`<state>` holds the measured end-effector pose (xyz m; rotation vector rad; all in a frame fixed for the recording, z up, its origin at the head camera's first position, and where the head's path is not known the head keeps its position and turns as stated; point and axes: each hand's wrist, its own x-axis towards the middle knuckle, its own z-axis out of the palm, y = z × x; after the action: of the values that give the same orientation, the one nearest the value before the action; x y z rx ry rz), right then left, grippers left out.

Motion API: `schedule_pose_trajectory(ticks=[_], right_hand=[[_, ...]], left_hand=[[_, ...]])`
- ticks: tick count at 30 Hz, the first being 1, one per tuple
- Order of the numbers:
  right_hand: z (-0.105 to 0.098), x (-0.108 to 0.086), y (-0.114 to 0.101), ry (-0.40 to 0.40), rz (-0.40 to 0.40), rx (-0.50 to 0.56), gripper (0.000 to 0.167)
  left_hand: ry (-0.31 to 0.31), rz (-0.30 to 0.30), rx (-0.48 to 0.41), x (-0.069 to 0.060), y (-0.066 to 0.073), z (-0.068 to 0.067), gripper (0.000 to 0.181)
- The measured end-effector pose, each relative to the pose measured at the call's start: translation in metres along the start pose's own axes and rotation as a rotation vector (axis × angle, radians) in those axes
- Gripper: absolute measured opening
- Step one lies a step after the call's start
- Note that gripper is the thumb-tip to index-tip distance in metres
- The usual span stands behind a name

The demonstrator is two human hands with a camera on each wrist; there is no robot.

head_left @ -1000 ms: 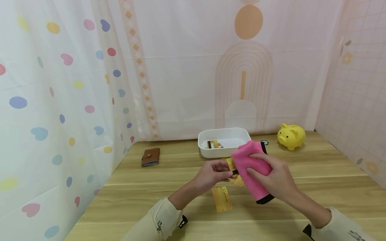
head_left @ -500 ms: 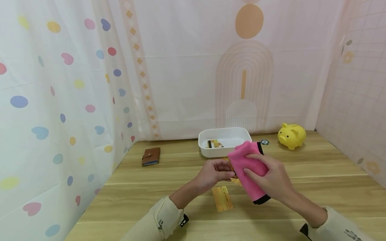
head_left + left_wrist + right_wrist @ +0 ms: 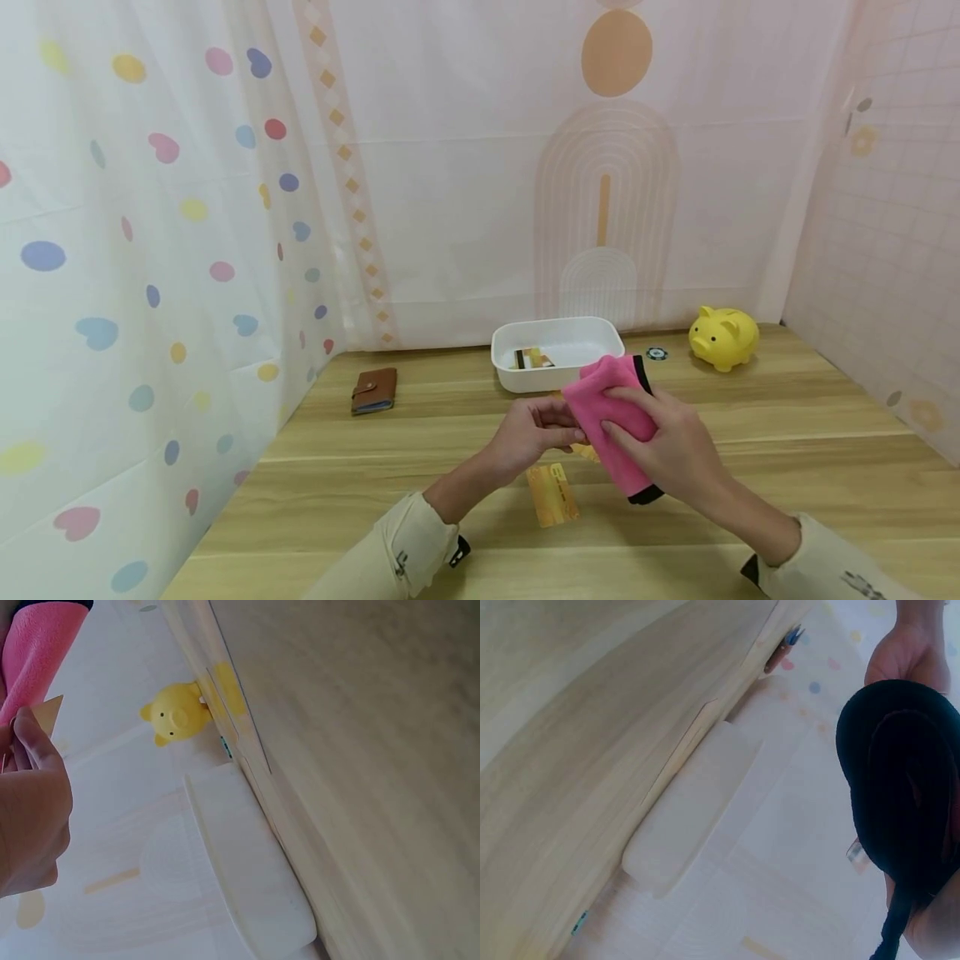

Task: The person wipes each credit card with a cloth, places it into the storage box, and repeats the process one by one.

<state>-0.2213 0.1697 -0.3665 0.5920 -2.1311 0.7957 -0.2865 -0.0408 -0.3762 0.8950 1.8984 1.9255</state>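
My right hand grips a folded pink cloth with black edging above the table. Close on its left, my left hand pinches a card, mostly covered by the cloth in the head view; a corner of that card shows past the fingers in the left wrist view. Yellow-orange card parts peek out below the cloth. Another orange card lies on the table just below the hands. In the right wrist view the cloth's dark edge hides most of the right hand.
Behind the hands stands a white tray with cards inside. A brown wallet lies at the left. At the back right are a round chip and a yellow piggy bank. Curtains surround the wooden table.
My right hand and the cloth have moved left, over the card in my left hand, hiding most of it. The chip now shows fully. My left hand has barely moved.
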Motion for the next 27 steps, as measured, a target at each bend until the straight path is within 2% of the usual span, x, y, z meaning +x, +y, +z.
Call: schedule_pose_trajectory(ticks=[3, 7, 14, 23, 27], right_hand=[[0.002, 0.000, 0.002, 0.005, -0.024, -0.038, 0.039], [0.003, 0.001, 0.004, 0.006, -0.034, -0.059, 0.039], [0.001, 0.002, 0.008, 0.011, -0.002, -0.053, 0.039], [-0.001, 0.002, 0.013, -0.007, 0.042, -0.043, 0.037], [-0.002, 0.003, 0.015, -0.015, 0.066, -0.034, 0.037]], left_hand=[[0.027, 0.008, 0.025, 0.000, -0.002, 0.000, 0.022], [0.047, 0.006, 0.017, 0.000, -0.003, 0.000, 0.019], [0.069, 0.003, -0.034, 0.000, -0.002, -0.001, 0.010], [0.087, -0.016, 0.009, -0.001, -0.002, -0.004, 0.019], [0.079, -0.010, 0.022, -0.001, -0.001, -0.006, 0.014]])
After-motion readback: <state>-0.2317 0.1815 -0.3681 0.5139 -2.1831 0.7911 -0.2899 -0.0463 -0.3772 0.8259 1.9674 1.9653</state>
